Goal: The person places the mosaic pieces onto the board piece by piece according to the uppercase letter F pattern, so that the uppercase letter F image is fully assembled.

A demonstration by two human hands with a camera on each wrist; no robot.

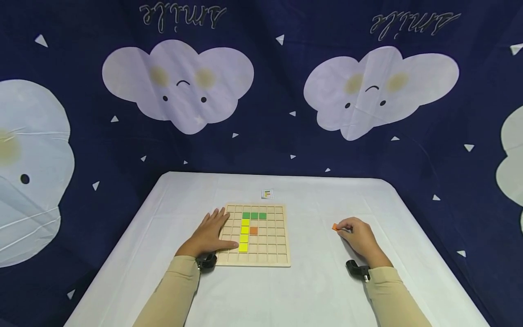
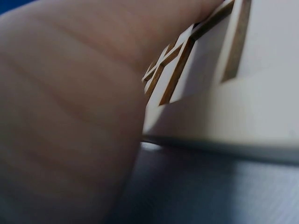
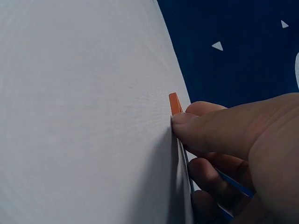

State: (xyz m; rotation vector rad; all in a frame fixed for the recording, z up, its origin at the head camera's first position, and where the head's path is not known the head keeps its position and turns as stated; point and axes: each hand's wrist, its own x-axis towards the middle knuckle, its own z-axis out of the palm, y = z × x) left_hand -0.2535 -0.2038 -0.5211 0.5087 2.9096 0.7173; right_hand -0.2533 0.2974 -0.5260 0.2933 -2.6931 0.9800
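A square wooden grid board point(image 1: 269, 254) lies on the table. My left hand point(image 1: 209, 235) rests along its left side with fingers spread and the thumb reaching inward to the lowest yellow tile. Three green tiles point(image 1: 254, 215) form a row near the top of the grid. Several yellow tiles point(image 1: 244, 230) run down in a column below their left end, and an orange tile point(image 1: 254, 230) sits right of that column. Well to the right of the board, my right hand point(image 1: 359, 238) pinches another orange tile point(image 3: 174, 102) between thumb and fingers, low over the tabletop.
A small printed card point(image 1: 267, 194) lies behind the board. White cloth covers the table point(image 1: 314, 195), and a dark blue curtain point(image 1: 278, 91) with clouds hangs behind it. Black wrist cameras point(image 1: 357, 270) are strapped at both sleeves.
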